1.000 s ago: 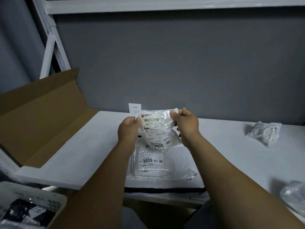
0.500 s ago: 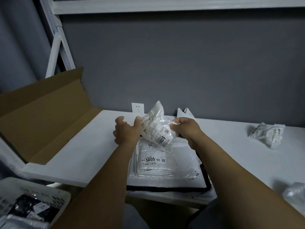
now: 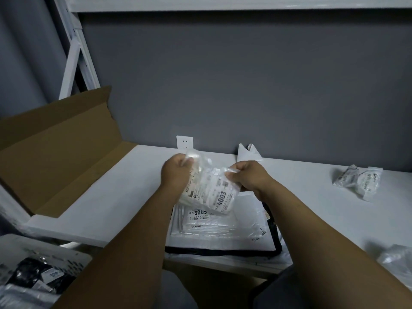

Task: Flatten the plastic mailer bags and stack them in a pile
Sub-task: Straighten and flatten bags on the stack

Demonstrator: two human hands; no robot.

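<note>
Clutter first: an open cardboard box [image 3: 55, 152] is lying at the desk's left end with its flap leaning back. A wall socket [image 3: 184, 142] is sitting just above the desk [image 3: 111, 208]. A white bag [image 3: 248, 152] is sticking up against the wall behind the hands. Two crumpled mailers [image 3: 356, 181] are lying well apart at far right, and another crumpled bag [image 3: 396, 262] is showing at the right edge. A white basket [image 3: 73, 255] holding black packets [image 3: 29, 270] is sitting below the desk at lower left. Nothing is blocking the hands.

The held mailer [image 3: 211, 190] is hanging crinkled between both hands, just above the pile [image 3: 223, 224]. The left hand [image 3: 176, 172] is gripping its upper-left end with curled fingers. The right hand [image 3: 247, 175] is pinching its upper-right edge. The pile of flattened mailers is lying on the desk in front of the person, on top of a black-edged bag [image 3: 223, 252].

The held mailer's label is showing "4003", turned sideways; the smaller print is too blurred to read. The pile's top label is reading "300", with the last digit partly covered.
</note>
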